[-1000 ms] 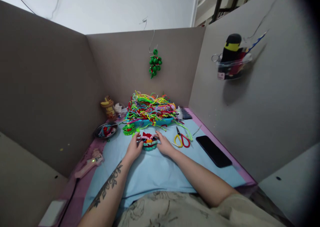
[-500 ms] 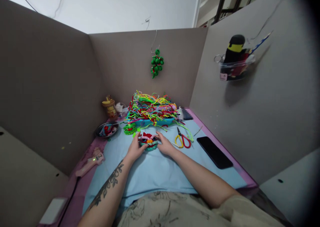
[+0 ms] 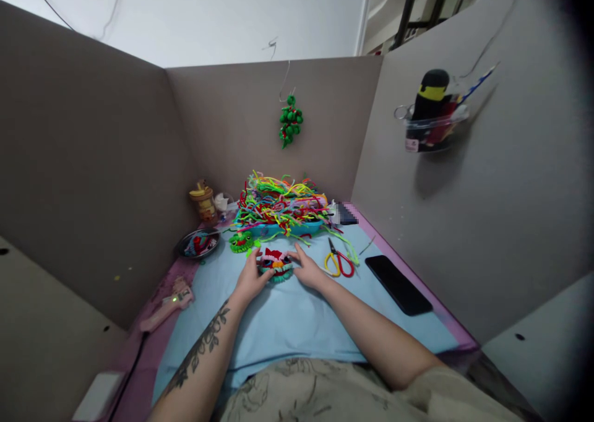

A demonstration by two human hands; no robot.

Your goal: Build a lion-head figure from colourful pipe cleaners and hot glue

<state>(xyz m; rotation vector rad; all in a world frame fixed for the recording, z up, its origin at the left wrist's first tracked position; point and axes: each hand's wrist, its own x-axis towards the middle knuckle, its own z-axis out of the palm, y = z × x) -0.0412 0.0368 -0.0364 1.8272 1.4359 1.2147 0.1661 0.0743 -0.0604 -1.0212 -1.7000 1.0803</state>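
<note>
A small pipe-cleaner figure [image 3: 275, 265] in red, pink and teal lies on the light blue mat [image 3: 288, 320]. My left hand [image 3: 250, 278] grips its left side with curled fingers. My right hand [image 3: 307, 271] grips its right side, fingers bent around the edge. A green pipe-cleaner figure [image 3: 240, 242] sits just behind and to the left. A blue tray [image 3: 278, 226] heaped with bright pipe cleaners stands at the back of the mat.
Yellow and red scissors [image 3: 338, 259] and a black phone [image 3: 398, 275] lie to the right. A metal dish [image 3: 198, 244], a pink glue gun [image 3: 167, 302] and a small yellow jar [image 3: 203, 200] are on the left. Grey partition walls enclose the desk; a green ornament [image 3: 290, 120] hangs at the back.
Both hands stay on the small figure with only slight finger shifts. The view has tilted a little.
</note>
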